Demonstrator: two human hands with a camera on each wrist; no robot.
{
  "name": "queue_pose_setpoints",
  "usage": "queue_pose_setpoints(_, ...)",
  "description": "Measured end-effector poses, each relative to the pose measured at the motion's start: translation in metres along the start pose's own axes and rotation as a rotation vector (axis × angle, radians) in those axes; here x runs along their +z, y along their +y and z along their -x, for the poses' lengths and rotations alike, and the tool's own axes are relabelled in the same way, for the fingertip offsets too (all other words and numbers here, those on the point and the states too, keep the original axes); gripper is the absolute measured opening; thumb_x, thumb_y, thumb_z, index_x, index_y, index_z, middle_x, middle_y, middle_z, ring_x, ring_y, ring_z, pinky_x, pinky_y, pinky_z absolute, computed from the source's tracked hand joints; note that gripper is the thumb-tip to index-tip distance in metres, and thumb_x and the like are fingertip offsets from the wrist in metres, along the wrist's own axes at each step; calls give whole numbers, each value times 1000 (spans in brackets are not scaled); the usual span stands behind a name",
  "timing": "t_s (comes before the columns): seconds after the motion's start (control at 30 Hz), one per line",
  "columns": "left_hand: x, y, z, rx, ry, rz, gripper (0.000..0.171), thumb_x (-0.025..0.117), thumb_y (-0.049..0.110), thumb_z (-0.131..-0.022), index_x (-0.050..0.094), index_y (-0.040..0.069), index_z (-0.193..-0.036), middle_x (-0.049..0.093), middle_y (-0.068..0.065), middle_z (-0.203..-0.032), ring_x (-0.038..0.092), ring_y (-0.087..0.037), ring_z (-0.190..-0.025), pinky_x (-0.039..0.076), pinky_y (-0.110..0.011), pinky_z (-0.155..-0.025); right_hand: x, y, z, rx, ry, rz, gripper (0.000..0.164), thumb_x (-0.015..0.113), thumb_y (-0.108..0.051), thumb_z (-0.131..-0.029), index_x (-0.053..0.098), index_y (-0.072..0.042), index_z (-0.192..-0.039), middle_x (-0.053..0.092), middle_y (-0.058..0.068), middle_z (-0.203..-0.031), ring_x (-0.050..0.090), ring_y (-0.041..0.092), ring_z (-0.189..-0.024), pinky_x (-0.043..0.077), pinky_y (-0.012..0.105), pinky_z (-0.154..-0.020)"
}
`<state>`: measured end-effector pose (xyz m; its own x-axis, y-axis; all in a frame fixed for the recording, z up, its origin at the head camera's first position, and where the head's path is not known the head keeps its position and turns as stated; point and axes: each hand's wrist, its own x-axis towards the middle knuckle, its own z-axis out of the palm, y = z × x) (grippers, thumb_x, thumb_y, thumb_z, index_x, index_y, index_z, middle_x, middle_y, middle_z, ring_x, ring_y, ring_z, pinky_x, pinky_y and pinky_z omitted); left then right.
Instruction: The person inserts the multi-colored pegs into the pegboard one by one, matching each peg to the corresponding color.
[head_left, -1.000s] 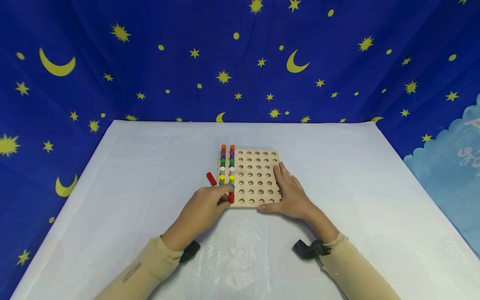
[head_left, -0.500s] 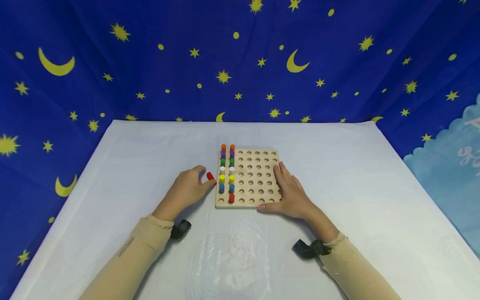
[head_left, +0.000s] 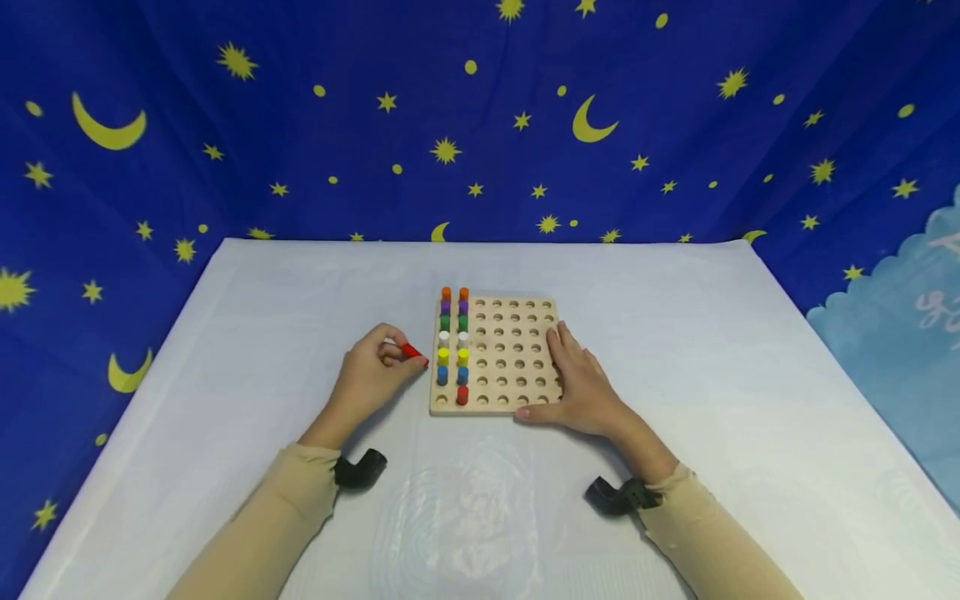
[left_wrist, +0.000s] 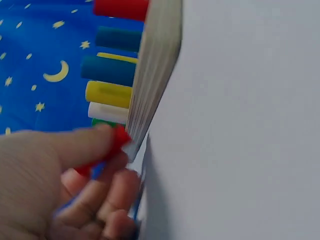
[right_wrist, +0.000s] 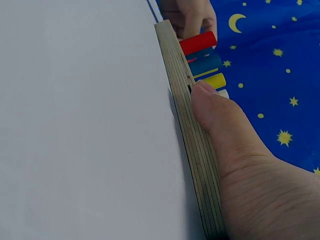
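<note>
My left hand [head_left: 363, 371] pinches a red peg [head_left: 413, 353] between thumb and fingers, just left of the wooden pegboard [head_left: 508, 356]. In the left wrist view this peg [left_wrist: 120, 140] slants beside the board's edge. Upright pegs fill most of the board's two left columns: orange, purple, green, white, yellow and blue. A red peg [head_left: 462, 396] stands at the front of the second column, beside a bare hole at the front left corner. My right hand [head_left: 588, 387] rests against the board's right side, fingers extended, its thumb [right_wrist: 205, 105] on the near edge.
The board lies on a white-covered table [head_left: 300, 292]. A blue cloth [head_left: 360, 125] with yellow stars and moons hangs behind. Dark curved wrist mounts [head_left: 362, 469] stick out from both sleeves. The board's right columns show bare holes.
My left hand has left the red peg at the board's front, moved left, and picked up the loose red peg from the table. My right hand stays on the board.
</note>
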<state>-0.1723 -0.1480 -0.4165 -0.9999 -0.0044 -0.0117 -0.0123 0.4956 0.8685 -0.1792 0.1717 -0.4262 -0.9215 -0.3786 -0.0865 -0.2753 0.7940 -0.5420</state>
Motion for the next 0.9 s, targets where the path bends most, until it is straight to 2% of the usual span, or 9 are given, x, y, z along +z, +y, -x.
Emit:
queue_pose_setpoints(0.13,2,-6,7,34,-51,203,30,75,14,-88,57,8,-111,71,-11,-95,61,-14,-81,51,-22,-69,1,1,0,-1,-2,2,137,79,-71,-65,-3,-13,-160,-11,8,-167,-4,27,-156,0,51,-124)
queue_pose_setpoints(0.23,3,-7,12,82,-83,269,30,74,12,-88,60,7,-114,69,-12,-97,62,-14,-83,51,-20,-69,1,1,0,-5,0,5,137,79,-70,-66,-3,-13,-160,-11,8,-167,-3,28,-156,0,52,-124)
queue_pose_setpoints(0.4,5,-10,20,154,-129,222,27,78,16,-86,64,9,-108,68,-9,-93,61,-13,-80,47,-19,-65,0,-1,0,-13,2,6,137,80,-69,-66,-2,-12,-160,-10,10,-167,-2,30,-155,0,53,-124)
queue_pose_setpoints(0.53,5,-10,22,163,-166,197,26,80,21,-85,66,11,-104,69,-8,-91,60,-15,-79,46,-20,-64,-2,0,0,-8,-1,10,137,79,-70,-66,-3,-13,-160,-10,10,-167,-3,29,-155,0,53,-124)
queue_pose_setpoints(0.73,5,-11,23,161,-162,195,28,83,25,-81,68,13,-101,68,-9,-86,55,-15,-71,42,-21,-60,-3,-2,-1,-10,-6,3,136,80,-69,-67,-2,-12,-160,-10,11,-167,-3,31,-155,1,54,-123)
queue_pose_setpoints(0.9,7,-11,25,206,-153,138,22,83,26,-81,70,16,-97,68,-4,-81,55,-15,-69,42,-22,-59,-1,-1,-1,-14,-6,3,136,79,-69,-67,-3,-12,-160,-10,12,-167,-3,31,-155,1,53,-123)
